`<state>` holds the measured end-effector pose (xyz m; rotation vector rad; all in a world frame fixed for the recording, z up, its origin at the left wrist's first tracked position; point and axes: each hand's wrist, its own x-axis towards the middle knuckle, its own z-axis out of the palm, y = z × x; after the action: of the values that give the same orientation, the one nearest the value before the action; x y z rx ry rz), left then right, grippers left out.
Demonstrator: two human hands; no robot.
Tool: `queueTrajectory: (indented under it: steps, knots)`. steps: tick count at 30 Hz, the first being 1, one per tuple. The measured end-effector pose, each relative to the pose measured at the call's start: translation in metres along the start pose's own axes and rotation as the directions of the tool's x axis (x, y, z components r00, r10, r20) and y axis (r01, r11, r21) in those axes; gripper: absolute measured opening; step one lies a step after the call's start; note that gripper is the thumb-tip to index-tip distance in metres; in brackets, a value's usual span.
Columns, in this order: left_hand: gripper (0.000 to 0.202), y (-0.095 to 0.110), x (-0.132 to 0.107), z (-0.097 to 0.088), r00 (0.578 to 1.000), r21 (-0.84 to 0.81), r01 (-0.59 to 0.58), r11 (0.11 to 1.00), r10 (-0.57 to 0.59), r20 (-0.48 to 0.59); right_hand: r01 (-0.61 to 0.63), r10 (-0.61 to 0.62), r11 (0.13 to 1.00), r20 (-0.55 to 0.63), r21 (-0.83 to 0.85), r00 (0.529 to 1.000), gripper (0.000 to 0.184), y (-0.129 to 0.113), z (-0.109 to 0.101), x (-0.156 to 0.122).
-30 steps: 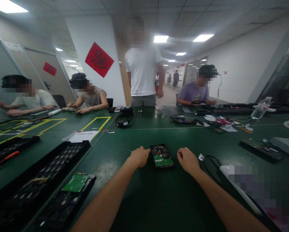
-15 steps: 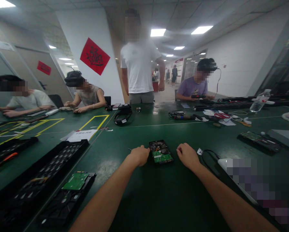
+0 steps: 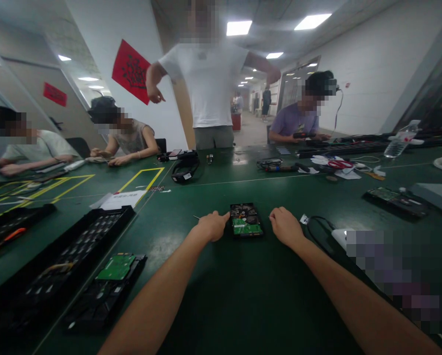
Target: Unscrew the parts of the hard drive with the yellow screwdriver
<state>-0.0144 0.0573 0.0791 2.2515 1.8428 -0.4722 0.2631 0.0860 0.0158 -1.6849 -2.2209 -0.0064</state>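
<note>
Green-boarded hard drive (image 3: 246, 226) beside left hand (image 3: 213, 227)

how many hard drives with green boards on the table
3: one hard drive between the left hand and right hand, another beside the long black tray, a third at right by the grey box. More could be hidden.

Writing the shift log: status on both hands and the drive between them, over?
Left hand at left edge of drive, thin rod beside it. Right hand curled, apart from drive. Drive flat, green board showing. Cable farther right.
</note>
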Motion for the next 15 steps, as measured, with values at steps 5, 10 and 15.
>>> queueTrajectory:
  steps: [5, 10, 15]
  knots:
    - [0.083, 0.001, -0.003, -0.003, 1.000, 0.013, -0.014, 1.000, 0.014, 0.022, -0.012, 0.019, 0.997, -0.090, 0.077, 0.996, 0.017, 0.001, 0.000, 0.000]
    - [0.080, 0.002, -0.002, -0.002, 0.999, 0.016, -0.038, 0.999, 0.038, 0.030, 0.130, -0.100, 0.974, -0.159, 0.186, 0.982, 0.016, -0.016, -0.008, -0.004]
    - [0.076, 0.006, 0.001, 0.002, 0.998, -0.002, -0.066, 0.998, 0.066, 0.018, 0.324, -0.314, 0.918, -0.080, 0.228, 0.946, 0.011, -0.044, -0.014, -0.012]
